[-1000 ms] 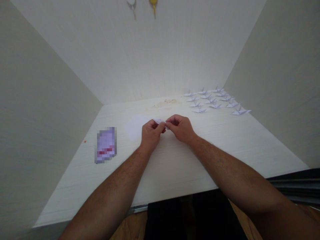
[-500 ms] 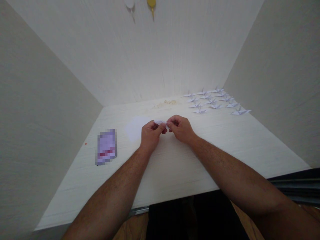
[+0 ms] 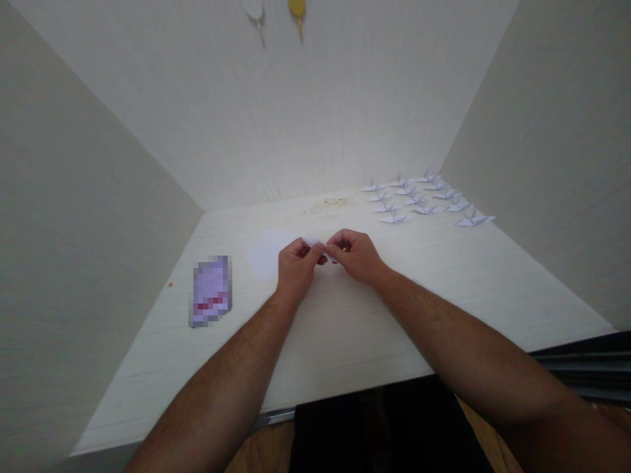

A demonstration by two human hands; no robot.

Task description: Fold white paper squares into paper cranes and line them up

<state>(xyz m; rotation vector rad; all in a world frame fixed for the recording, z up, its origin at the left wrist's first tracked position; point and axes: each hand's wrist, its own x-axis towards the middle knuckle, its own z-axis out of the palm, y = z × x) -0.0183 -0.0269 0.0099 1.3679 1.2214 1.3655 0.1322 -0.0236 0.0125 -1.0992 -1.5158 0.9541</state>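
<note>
A small folded white paper (image 3: 311,242) is pinched between my two hands above the middle of the table. My left hand (image 3: 297,266) grips its left part, thumb on top and fingers curled beneath. With thumb and forefinger, my right hand (image 3: 357,255) holds the right end, its fingertips close to the left thumb. Most of the paper is hidden by the fingers, so its exact shape cannot be made out. White paper sheets (image 3: 266,253) lie flat on the table just behind and left of my left hand.
Several folded white paper cranes (image 3: 413,197) stand in rows at the table's back right. A pixelated purple rectangular object (image 3: 211,289) lies to the left. Walls enclose the white table (image 3: 345,348) on three sides. White and yellow hooks (image 3: 297,10) hang on the back wall.
My right thumb and fingers have shifted slightly left and closed nearer to the left thumb on the folded paper. The cranes and sheets stay where they were.
</note>
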